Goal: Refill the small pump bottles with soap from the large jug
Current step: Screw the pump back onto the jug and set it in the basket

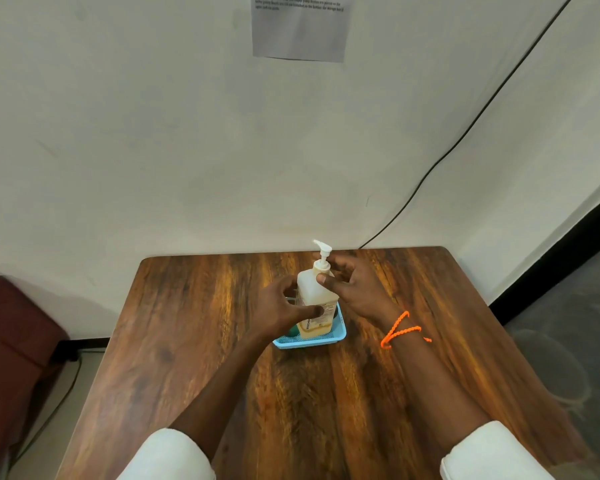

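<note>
Both hands reach forward over the wooden table (pixel 194 341) and meet at one bottle. From the head view, the left hand (pixel 283 313) wraps the lower body of the pump bottle (pixel 317 303), its thumb lying across the label on the near face and its curled fingers going round the left side. The right hand (pixel 352 289) sits higher and on the bottle's right, thumb tip pressed against the upper front shoulder of the bottle, the other fingers loosely bent near the neck behind it; whether those fingers actually touch the collar cannot be told. An orange cord bracelet (pixel 400 329) circles the right wrist.

Between the two hands the pump bottle stands upright, translucent, with yellowish soap filling roughly its lower half and a white pump head (pixel 323 249) rising just above the right fingers. It stands in a small blue tray (pixel 326 339) that lies directly below and slightly nearer than both hands. A dark green object (pixel 293 330) peeks out in the tray under the left hand, mostly hidden. White sleeves (pixel 168 455) cover both forearms at the near edge.
</note>
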